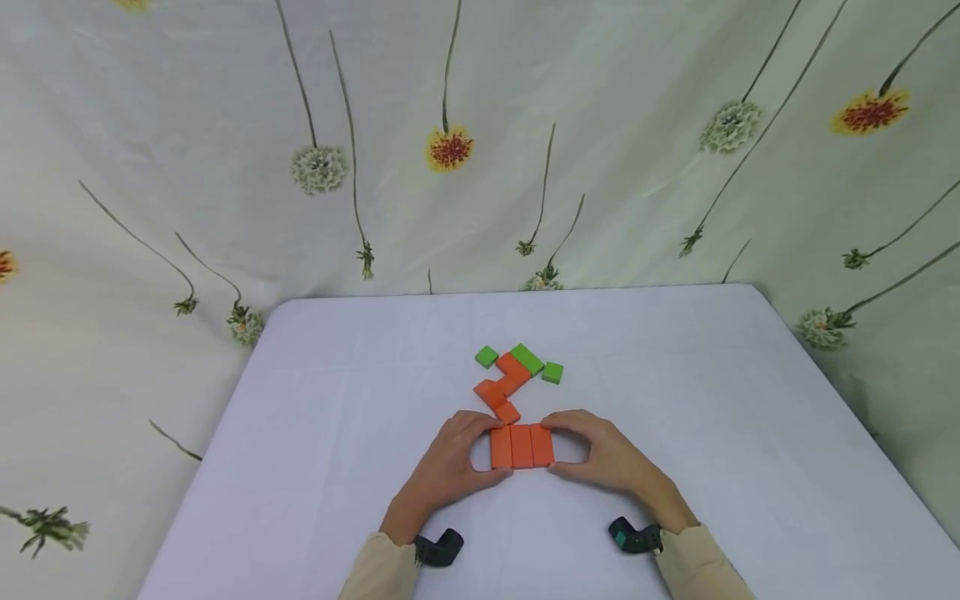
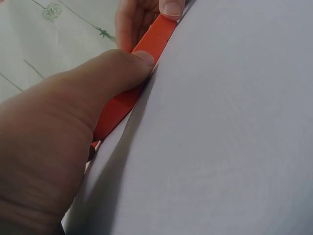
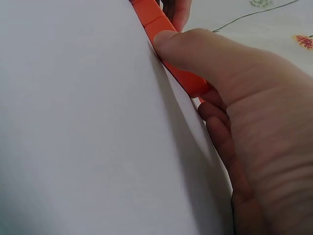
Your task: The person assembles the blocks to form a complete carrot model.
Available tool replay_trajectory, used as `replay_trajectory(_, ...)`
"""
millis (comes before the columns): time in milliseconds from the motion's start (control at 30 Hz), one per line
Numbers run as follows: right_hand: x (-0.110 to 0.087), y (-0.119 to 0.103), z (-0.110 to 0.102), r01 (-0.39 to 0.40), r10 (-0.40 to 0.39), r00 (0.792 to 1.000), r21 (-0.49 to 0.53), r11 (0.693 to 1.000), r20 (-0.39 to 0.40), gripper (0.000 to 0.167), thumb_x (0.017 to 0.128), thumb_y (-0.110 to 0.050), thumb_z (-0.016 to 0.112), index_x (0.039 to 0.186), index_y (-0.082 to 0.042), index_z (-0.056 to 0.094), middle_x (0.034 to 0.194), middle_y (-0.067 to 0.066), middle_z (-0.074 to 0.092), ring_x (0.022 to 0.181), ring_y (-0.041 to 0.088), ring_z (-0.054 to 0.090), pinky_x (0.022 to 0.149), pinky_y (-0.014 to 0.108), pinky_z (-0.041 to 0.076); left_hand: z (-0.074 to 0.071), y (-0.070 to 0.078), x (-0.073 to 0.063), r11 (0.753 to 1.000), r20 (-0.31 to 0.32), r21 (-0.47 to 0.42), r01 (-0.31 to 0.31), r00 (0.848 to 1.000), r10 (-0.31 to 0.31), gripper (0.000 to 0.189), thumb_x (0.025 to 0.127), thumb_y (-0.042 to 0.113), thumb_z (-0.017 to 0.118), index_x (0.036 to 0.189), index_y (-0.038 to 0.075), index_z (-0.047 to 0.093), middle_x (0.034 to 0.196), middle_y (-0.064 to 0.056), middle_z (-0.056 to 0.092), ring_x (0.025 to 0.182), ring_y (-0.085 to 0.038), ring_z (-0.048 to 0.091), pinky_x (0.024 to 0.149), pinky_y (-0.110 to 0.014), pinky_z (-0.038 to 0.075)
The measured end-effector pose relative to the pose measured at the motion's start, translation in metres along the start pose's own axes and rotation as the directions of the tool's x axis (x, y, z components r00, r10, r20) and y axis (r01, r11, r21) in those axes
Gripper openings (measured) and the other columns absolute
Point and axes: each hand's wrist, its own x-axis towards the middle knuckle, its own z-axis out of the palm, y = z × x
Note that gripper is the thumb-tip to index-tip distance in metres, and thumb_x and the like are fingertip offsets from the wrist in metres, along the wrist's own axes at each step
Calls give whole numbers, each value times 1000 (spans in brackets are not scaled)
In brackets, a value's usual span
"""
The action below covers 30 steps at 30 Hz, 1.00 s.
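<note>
Three orange rectangular blocks [image 1: 522, 447] lie side by side as one flat row on the white table. My left hand [image 1: 447, 462] grips the row's left end, thumb on the near edge and fingertips at the far edge. At the other end, my right hand [image 1: 611, 454] pinches the row in the same way. The left wrist view shows the left thumb pressed against the near orange side [image 2: 117, 110]. In the right wrist view, the right thumb lies along that same near side [image 3: 186, 81], and a seam between blocks shows.
Just beyond the row, a small orange block [image 1: 507, 412] meets a zigzag of other orange pieces [image 1: 491, 392]. Farther back, a longer green block [image 1: 527, 358] adjoins the zigzag, with small green blocks to its left [image 1: 486, 357] and right [image 1: 552, 372]. A flowered cloth [image 1: 615, 167] hangs behind the table.
</note>
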Motion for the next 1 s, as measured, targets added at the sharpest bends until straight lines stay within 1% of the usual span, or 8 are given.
replay_trajectory(233,1,-7,-2,-24,24,999,-4,1000,23,60,83,-28,88,138,-25,64,138,-8,64,131,19,58,108,48,51,-1,-2,0,1000,4,8,2,1000,-2,64,79,39,89,132,15,64,128,2,64,122,-15,55,105,-36,52)
replay_trajectory(333,4,-9,-3,-29,29,999,8,1000,26,60,84,-30,87,139,-24,63,140,-8,63,133,19,56,110,49,50,-1,-3,0,1000,-4,9,-8,1000,9,64,79,40,89,133,15,64,128,2,64,122,-14,55,105,-36,52)
replay_trajectory(467,9,-9,-4,-36,36,999,36,999,-8,51,90,-30,82,137,-21,65,137,-7,64,131,18,59,108,47,51,-1,-2,-1,1000,-14,-7,-18,1000,18,66,79,40,89,134,15,63,129,2,64,122,-14,55,104,-35,53)
replay_trajectory(600,20,-8,-1,-24,29,997,66,998,-65,41,95,-22,76,135,-17,67,134,-3,67,125,20,63,105,44,54,-1,-1,-2,999,1,-33,2,1000,-2,65,81,41,88,135,15,62,130,2,62,123,-14,54,105,-35,53)
replay_trajectory(667,28,-9,0,-22,27,997,66,998,-76,39,96,-20,74,134,-16,67,133,-2,68,124,21,64,104,44,54,-2,-1,-2,999,6,-42,9,1000,-8,64,81,40,87,135,15,62,131,2,62,124,-14,53,105,-35,53)
replay_trajectory(733,36,-11,0,-33,38,997,74,997,-66,38,96,-19,73,134,-16,67,132,-2,68,124,21,64,105,44,54,-2,-2,-2,999,1,-48,6,1000,-6,63,81,38,88,134,14,63,130,1,62,124,-15,54,104,-35,54)
replay_trajectory(833,47,-13,2,-62,64,997,76,995,-30,36,98,-19,71,134,-17,68,130,-3,69,123,21,64,105,44,54,-4,-2,-2,998,-3,-58,7,1000,-7,60,81,37,88,131,14,64,128,1,62,123,-15,54,103,-35,54)
replay_trajectory(1000,62,-16,6,-71,69,997,62,996,37,35,99,-16,69,133,-16,68,129,-3,70,122,19,64,105,42,54,-5,-2,-2,998,2,-65,15,1000,-15,57,82,37,87,130,15,66,128,1,62,122,-15,55,104,-36,53)
